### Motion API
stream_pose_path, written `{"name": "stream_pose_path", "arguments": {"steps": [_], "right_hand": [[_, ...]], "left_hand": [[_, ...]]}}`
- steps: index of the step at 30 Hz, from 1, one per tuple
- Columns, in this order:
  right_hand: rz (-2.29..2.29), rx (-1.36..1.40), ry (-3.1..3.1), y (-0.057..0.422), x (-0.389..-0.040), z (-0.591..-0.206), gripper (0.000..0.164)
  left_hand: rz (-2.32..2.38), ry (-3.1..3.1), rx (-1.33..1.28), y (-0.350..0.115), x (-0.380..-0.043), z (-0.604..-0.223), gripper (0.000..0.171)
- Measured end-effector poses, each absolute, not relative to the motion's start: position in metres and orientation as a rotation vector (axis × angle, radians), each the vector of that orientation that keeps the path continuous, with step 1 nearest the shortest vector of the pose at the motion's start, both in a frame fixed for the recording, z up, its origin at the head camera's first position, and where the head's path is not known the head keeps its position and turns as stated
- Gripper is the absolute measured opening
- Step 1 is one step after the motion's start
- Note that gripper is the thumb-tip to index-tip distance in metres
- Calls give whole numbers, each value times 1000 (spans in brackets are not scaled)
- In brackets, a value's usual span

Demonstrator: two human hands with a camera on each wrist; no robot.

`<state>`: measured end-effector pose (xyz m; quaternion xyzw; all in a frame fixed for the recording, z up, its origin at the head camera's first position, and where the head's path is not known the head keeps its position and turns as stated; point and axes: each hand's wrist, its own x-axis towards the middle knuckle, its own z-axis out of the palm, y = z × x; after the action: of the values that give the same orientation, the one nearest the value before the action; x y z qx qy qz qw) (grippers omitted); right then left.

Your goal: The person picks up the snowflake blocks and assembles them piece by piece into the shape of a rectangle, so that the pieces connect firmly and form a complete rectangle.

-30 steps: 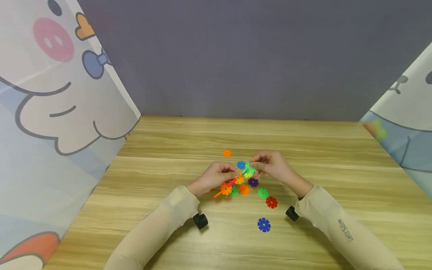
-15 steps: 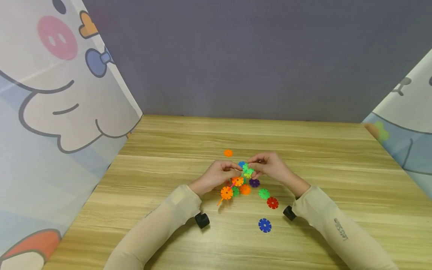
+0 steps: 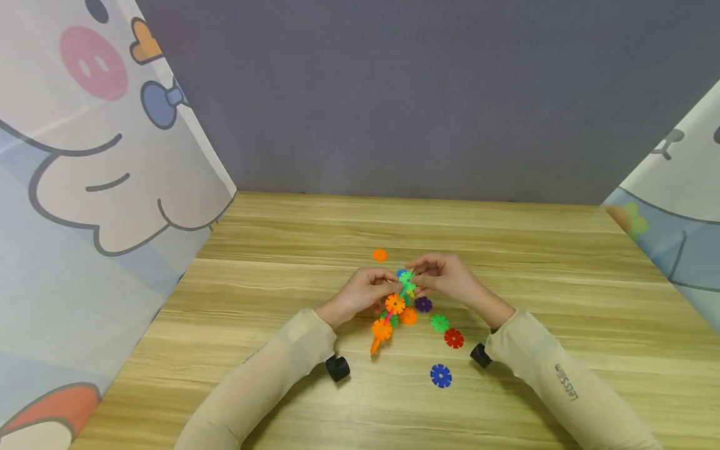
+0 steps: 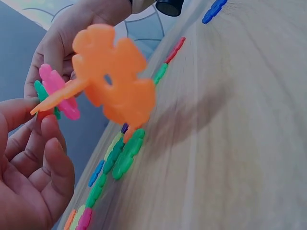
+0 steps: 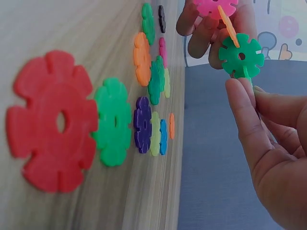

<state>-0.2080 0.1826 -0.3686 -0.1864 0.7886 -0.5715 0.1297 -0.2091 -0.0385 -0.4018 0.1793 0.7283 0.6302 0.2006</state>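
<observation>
Both hands are up over the table with a linked chain of notched plastic snowflake discs between them. My left hand [image 3: 368, 292] pinches the chain near its middle. Hanging from it toward the table's front are an orange snowflake disc [image 3: 382, 329] and another orange one [image 4: 115, 72], with a pink disc [image 4: 58, 91] between. At the chain's other end, my right hand [image 3: 447, 275] pinches a light green disc [image 3: 406, 280] between thumb and fingertips. That disc is slotted to a darker green disc [image 5: 242, 56], seen face-on in the right wrist view.
Loose snowflake discs lie flat below the hands: purple [image 3: 424, 304], green [image 3: 440, 323], red [image 3: 454, 338] and several more. A dark blue disc [image 3: 441, 376] is nearer the front, an orange one [image 3: 380, 255] farther back. A grey panel [image 3: 416, 100] rises behind the wooden table [image 3: 281, 237].
The chain's orange end has swung down toward the front, so the chain hangs more steeply. My right hand has moved slightly left, bringing the light green disc closer to my left fingers.
</observation>
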Motion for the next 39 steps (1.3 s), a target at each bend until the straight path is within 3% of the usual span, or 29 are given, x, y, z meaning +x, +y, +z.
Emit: {"name": "stream_pose_path", "arguments": {"steps": [21,39], "right_hand": [[-1575,-550,2317,201,-215,-375,32],[-1401,-515,2360,208,-228,-386,35]], "left_hand": [[1838,2013,396,-43,-211,-403,24],[1856,1992,370,-48,-212,-408,17]]}}
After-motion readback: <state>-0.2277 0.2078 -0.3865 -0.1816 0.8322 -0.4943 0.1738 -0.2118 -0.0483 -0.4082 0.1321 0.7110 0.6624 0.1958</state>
